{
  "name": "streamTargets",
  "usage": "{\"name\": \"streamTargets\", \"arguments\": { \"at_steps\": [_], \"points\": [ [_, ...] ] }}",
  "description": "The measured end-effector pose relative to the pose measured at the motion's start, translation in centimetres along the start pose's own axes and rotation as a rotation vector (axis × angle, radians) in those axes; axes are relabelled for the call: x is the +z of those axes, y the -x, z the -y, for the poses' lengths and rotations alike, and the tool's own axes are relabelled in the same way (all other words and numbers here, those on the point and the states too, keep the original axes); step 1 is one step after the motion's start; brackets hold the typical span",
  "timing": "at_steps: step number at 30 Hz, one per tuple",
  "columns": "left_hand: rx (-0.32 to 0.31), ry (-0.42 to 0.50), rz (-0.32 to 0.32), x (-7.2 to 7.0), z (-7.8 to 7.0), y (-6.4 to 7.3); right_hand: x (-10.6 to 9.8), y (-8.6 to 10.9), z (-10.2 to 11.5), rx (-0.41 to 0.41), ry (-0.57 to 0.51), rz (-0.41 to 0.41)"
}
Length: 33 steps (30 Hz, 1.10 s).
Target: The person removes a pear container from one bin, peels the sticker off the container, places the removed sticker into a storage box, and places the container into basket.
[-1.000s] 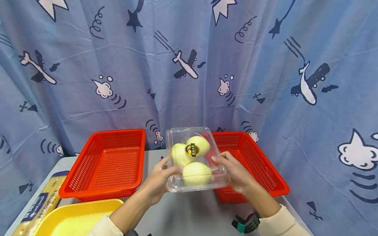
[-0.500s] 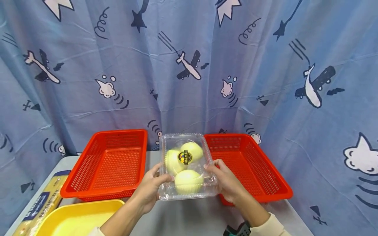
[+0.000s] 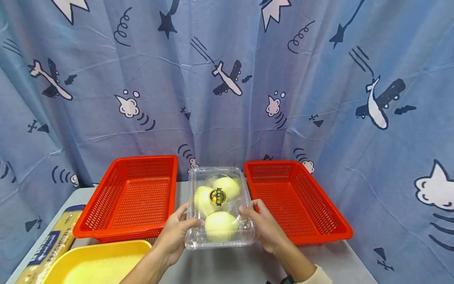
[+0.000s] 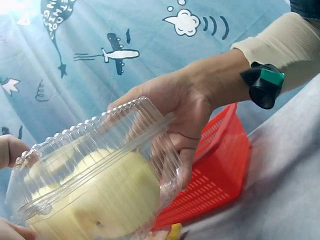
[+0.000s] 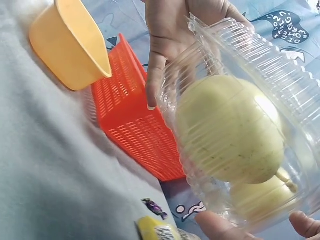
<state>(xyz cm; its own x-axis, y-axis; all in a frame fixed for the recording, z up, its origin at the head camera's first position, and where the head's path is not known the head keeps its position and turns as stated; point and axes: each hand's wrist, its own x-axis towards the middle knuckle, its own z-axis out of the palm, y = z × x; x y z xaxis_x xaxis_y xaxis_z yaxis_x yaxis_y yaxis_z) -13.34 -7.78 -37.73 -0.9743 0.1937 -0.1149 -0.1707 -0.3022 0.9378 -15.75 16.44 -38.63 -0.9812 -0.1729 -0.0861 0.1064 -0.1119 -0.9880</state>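
Note:
A clear plastic clamshell box (image 3: 220, 240) hangs above the table, level with the gap between two red baskets. Three pale yellow fruits (image 3: 221, 225) show through its lid, which bears a round black sticker (image 3: 218, 197). My left hand (image 3: 172, 236) grips the box's left side, thumb on top and fingers beneath. On the opposite side, my right hand (image 3: 267, 228) holds it the same way. Seen from the right wrist, a big pale fruit (image 5: 230, 127) presses near the ribbed wall, and a stubby stem (image 5: 286, 180) shows below it. The lid looks closed.
Red mesh baskets stand at left (image 3: 142, 201) and right (image 3: 301, 205). A yellow basin (image 3: 95, 256) sits at front left beside a long golden package (image 3: 49, 246). A purple-wrapped candy (image 5: 155, 207) and a yellow packet (image 5: 155, 230) lie on the table (image 5: 60, 165). A blue curtain (image 3: 213, 130) hangs behind.
Both hands have brought the clamshell box lower and nearer, and slightly to the left. Their grip on it stays the same. The baskets and basin shift slightly in view.

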Motion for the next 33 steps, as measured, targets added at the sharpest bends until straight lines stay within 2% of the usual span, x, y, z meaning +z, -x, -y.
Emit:
{"name": "streamTargets", "arguments": {
  "at_steps": [12, 21, 33],
  "points": [
    [-0.002, 0.011, -0.027, -1.1, 2.6, 0.5, 0.2, 0.2, -2.7, -0.019, 0.0, 0.006],
    [-0.01, 0.023, -0.044, -1.9, 4.5, 0.7, 0.3, 0.4, -4.6, 0.001, -0.017, 0.02],
    [0.015, 0.063, -0.028, -2.7, 6.5, 0.8, 0.3, 0.6, -6.2, 0.024, -0.026, 0.007]
  ]
}}
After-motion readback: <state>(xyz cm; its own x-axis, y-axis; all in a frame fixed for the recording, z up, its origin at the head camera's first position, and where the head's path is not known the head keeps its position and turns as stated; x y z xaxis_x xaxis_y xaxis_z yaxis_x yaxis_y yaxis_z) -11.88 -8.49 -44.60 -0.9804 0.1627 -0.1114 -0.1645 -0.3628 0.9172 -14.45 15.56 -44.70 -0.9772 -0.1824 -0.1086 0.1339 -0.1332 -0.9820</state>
